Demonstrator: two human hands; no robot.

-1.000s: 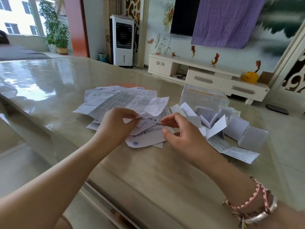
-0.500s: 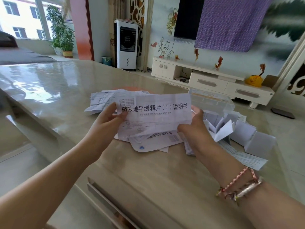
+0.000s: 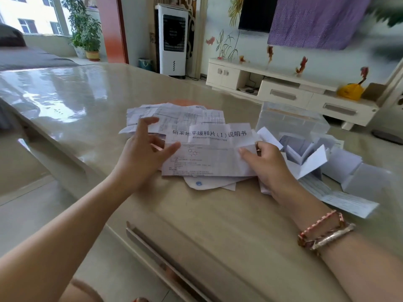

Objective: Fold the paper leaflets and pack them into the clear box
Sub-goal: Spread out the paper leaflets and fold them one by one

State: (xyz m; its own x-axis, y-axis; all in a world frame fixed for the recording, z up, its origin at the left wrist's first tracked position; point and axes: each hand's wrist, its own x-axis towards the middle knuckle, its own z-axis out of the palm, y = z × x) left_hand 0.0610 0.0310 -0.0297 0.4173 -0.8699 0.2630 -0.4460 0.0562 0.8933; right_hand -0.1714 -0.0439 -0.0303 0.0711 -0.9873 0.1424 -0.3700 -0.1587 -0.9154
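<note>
A creased white leaflet (image 3: pixel 209 153) with a bold printed headline is spread out over the paper pile. My right hand (image 3: pixel 268 166) pinches its right edge between thumb and fingers. My left hand (image 3: pixel 144 153) hovers at its left edge with fingers spread, the thumb touching the sheet. More unfolded leaflets (image 3: pixel 174 116) lie behind it. The clear box (image 3: pixel 292 120) stands at the right rear, with several folded leaflets (image 3: pixel 305 158) lying in front of it and beside it.
Everything rests on a glossy beige table (image 3: pixel 87 101) whose near edge runs diagonally below my arms. A long printed strip (image 3: pixel 340 197) lies at the right. A white TV cabinet (image 3: pixel 283 88) and a fan unit (image 3: pixel 173 40) stand beyond the table.
The leaflet was picked out of the pile and held up unfolded; it has now come down lower over the pile. My left hand has let go of its left edge and opened.
</note>
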